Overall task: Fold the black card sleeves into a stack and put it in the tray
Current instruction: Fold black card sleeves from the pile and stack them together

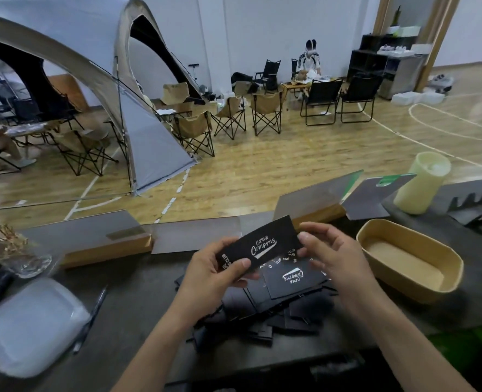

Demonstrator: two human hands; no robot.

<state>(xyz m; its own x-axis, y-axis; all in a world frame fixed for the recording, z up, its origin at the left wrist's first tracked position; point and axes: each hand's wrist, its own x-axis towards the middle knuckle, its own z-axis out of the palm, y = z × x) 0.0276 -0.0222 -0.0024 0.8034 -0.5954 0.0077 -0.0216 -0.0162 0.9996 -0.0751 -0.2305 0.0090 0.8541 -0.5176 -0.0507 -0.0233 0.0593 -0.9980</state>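
Indoor sports hall with wooden floor, dome tent [72, 80] and folding camp chairs [265, 116] in the background; dark work table [137, 301] in the foreground. Landmark for all positions: the kraft paper tray [443, 274].

Task status, as judged from this view: early stage. One black card sleeve [265, 244], printed "Club Camping", held in the air left of the tray, above the table. Left hand [220, 274] pinches its near-left end, thumb on top and fingers curled underneath. Right hand [329, 254] holds the far-right end, fingers curled round the edge. Fold state of this sleeve: cannot tell for certain.

Remaining work: loose pile of black sleeves [273, 309] left of the tray and nearer the camera, below the hands, overlapping and disordered. No finished stack visible.

Containers:
- Tray: no sleeves inside; bare brown bottom only.
- Pale cylindrical cup [421, 185], beyond the tray: contents not discernible.
- Translucent plastic lid or box [30, 326], far left of the tray: contents unclear.
- Glass dish [33, 264], far left of the tray, with dried sprigs above it.
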